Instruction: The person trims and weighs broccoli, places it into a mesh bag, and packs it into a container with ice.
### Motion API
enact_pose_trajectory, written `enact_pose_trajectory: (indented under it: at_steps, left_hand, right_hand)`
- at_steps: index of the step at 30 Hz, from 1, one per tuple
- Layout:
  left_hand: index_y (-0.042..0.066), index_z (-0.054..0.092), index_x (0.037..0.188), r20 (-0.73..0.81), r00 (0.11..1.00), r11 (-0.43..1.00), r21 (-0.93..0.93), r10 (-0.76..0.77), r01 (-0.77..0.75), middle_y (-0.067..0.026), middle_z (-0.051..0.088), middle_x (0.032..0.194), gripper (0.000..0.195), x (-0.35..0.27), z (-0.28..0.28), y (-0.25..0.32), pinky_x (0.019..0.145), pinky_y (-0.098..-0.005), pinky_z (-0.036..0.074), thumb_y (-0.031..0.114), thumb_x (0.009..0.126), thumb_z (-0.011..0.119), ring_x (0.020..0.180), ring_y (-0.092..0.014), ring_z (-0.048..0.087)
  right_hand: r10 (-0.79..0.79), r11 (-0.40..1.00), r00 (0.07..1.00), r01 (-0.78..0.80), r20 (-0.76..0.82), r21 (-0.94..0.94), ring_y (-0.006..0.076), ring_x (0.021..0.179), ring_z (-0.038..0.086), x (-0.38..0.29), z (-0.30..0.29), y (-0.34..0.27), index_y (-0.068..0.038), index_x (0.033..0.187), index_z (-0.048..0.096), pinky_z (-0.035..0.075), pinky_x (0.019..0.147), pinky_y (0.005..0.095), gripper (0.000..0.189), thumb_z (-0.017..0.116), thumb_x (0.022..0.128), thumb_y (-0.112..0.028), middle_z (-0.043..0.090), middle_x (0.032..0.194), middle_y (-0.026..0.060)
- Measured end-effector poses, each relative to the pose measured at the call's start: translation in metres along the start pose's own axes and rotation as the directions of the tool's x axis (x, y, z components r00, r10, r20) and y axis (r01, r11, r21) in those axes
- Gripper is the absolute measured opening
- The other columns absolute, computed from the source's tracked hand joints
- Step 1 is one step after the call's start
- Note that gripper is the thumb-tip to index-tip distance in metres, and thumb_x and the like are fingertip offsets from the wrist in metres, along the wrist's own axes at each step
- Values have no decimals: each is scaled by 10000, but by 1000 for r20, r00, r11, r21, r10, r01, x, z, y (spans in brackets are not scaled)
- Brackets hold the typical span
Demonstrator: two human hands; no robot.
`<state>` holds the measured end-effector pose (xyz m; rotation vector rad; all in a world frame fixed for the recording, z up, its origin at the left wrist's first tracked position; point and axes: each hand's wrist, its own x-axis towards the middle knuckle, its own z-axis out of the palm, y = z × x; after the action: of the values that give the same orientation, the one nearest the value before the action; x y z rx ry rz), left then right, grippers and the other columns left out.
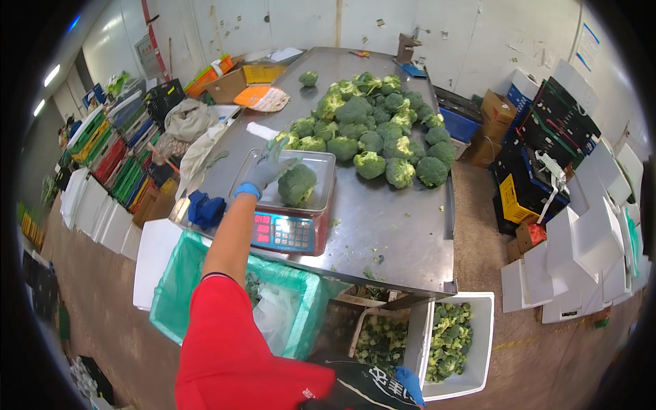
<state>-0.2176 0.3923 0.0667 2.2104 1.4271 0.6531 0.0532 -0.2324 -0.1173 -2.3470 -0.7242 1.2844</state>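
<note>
My left hand [267, 166], in a grey work glove with a blue cuff, is over the left part of the scale's metal pan [320, 177]. Its fingers are spread, with the fingertips beside a single broccoli head [297, 185]; whether they touch it I cannot tell. The broccoli rests on the pan of a red digital scale [321, 233] with a lit display and a blue keypad. Low in the picture, my right hand [410, 384] shows only partly in a blue glove, beside my dark apron [369, 384]. Its fingers are hidden.
Broccoli heads [369, 123] are heaped on the steel table [400, 241]. A blue cloth [206, 209] lies left of the scale. Below the near edge stand a green-lined box [169, 287] and a white foam box [474, 353] of broccoli pieces. Foam boxes [579, 256] are stacked at right.
</note>
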Motion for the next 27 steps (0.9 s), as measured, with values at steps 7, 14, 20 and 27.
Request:
enact_pose_trajectory:
  at_steps: [7,14,20,27]
  left_hand:
    - [135,277,1475,47,998,964,-259,-43,54,-206,352,1448,847,-30,-31,21,1067,-385,332,470,808,679,1308,-310,389]
    - [100,244,1475,82,995,998,17,60,-62,-192,459,1337,988,-33,9,-5,961,-374,442,344,702,809,1165,-273,520]
    - [136,321,1437,-337,939,934,-308,72,-182,-116,480,1325,894,-18,90,-59,943,-415,476,308,700,796,1221,-299,479]
    - [269,385,1367,402,915,-4,-915,43,402,-49,470,1324,641,-16,79,87,861,-537,503,348,822,713,1166,-269,520]
  right_hand:
    - [-71,976,997,75,-30,205,193,645,649,19,-5,-8,-16,1209,566,515,495,304,314,518,954,-193,667,862,116]
    - [18,994,996,-27,86,103,178,811,663,27,5,6,-48,1168,625,512,701,309,347,613,889,-255,692,904,106]
    - [-366,921,930,355,44,157,190,856,635,106,54,138,-44,1118,649,498,786,314,301,603,914,-261,687,931,96]
    - [-84,944,994,59,64,323,214,719,600,56,45,109,-5,1014,645,499,672,356,254,608,907,-233,664,816,118]
